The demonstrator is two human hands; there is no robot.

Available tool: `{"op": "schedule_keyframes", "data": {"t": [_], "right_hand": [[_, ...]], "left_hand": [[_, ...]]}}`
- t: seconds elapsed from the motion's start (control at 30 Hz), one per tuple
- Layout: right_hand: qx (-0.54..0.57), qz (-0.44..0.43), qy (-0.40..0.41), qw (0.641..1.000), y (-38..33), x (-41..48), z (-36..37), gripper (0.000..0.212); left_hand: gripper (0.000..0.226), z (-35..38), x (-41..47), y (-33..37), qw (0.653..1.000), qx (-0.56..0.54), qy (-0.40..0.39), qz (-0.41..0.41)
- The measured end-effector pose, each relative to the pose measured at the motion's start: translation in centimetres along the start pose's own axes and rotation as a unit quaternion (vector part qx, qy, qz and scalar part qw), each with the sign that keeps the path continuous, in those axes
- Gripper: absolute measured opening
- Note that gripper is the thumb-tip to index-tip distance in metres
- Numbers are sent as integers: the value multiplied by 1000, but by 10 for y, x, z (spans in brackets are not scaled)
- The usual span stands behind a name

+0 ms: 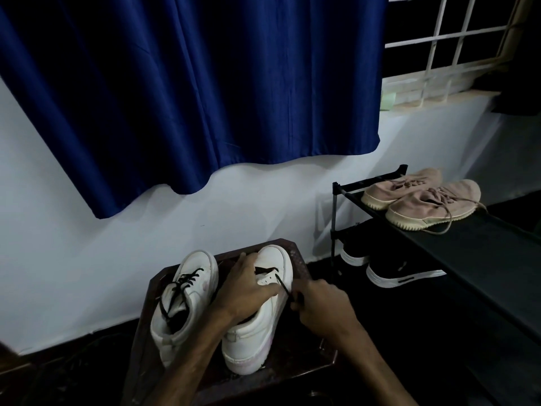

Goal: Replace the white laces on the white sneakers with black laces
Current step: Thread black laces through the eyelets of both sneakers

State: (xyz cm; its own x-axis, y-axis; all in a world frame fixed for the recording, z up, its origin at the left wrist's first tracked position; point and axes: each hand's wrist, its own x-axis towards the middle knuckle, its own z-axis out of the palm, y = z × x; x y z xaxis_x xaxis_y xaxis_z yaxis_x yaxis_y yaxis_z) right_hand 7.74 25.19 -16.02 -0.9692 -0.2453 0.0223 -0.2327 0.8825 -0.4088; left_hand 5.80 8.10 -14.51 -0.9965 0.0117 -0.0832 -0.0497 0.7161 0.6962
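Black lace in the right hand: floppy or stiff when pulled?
Likely floppy: the black lace runs straight only where the right hand pulls it. Probably light and thin; the other sneaker's lace lies in limp curves.

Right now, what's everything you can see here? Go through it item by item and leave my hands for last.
laced sneaker: one, white with a black lace in it, left side of the stool
held sneaker: one, white, right side of the stool
black lace: one, black, from the held sneaker's eyelet to the right hand
stool: one, dark brown, under both sneakers
shoe rack: one, black, on the right by the wall
canvas shoes: two, dusty pink, rack's top shelf
dark shoes: two, black with white soles, rack's lower shelf
curtain: one, deep blue, hanging over the wall
window grille: one, white, top right
left hand: one, grips the held sneaker
right hand: one, fingers pinch the black lace
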Motion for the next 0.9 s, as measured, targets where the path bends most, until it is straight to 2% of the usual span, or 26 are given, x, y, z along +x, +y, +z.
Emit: {"op": "schedule_keyframes", "data": {"t": [0.1,0.17,0.27,0.4,0.43,0.5,0.57,0.6,0.7,0.8,0.9], "right_hand": [[-54,33,-71,995,13,-5,-16,16],[-48,34,-34,998,10,3,-25,25],[46,2,17,999,-10,21,-21,33],[29,9,18,999,-15,15,-5,17],[-5,18,-11,1000,-7,7,-9,14],[-57,35,-126,990,9,-5,-20,7],[-52,49,-195,978,16,-8,-33,9],[-42,46,-178,982,14,-5,-37,16],[25,27,-40,999,-4,15,-30,39],[82,-4,8,997,-22,25,-12,29],[26,12,-2,1000,-12,16,-9,15]], "left_hand": [[103,0,1,-3,1000,-13,13,16],[105,1,1,-3,998,-50,5,24],[116,1,-1,-3,994,-103,11,23],[120,1,-1,-3,995,-94,37,27],[117,1,0,-5,994,-95,42,30],[104,1,2,-6,993,-110,44,25],[97,2,5,-8,990,-134,40,23],[96,3,6,-9,988,-148,32,22],[102,6,3,-8,986,-167,23,16],[99,6,1,-6,985,-166,32,16],[88,5,3,-7,988,-152,38,10]]}}
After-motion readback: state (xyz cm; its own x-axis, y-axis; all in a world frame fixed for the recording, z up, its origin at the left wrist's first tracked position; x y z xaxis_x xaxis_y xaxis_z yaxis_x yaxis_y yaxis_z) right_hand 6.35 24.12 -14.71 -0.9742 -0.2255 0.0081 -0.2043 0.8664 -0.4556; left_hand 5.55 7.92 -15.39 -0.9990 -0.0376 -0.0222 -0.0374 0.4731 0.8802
